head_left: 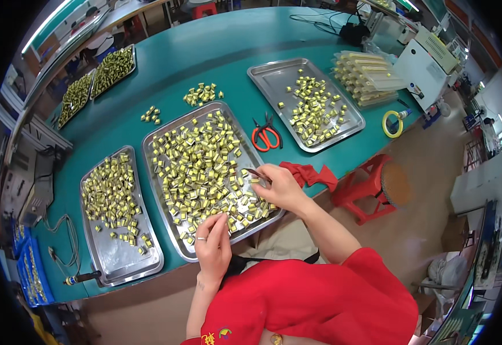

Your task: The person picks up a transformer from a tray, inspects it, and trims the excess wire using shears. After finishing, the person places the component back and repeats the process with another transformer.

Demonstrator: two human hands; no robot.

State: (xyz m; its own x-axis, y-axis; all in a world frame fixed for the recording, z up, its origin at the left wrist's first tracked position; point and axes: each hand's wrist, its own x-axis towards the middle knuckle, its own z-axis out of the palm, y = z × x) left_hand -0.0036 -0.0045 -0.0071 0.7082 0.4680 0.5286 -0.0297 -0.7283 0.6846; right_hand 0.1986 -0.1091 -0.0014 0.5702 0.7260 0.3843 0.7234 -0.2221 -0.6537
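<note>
A steel tray (189,253) in front of me holds several small yellow-wrapped block parts (199,167). My left hand (212,244) rests at the tray's near edge, its fingertips on the parts there; a ring is on one finger. My right hand (281,187) is over the tray's right side, pinching thin dark tweezers (255,173) whose tip points left among the parts.
A tray (119,261) of like parts lies to the left, another tray (274,72) at the back right. Red-handled scissors (265,137), a red cloth (311,174), loose part piles (202,94), a tape roll (393,123), stacked clear trays (366,77), a white machine (429,63), a red stool (369,184).
</note>
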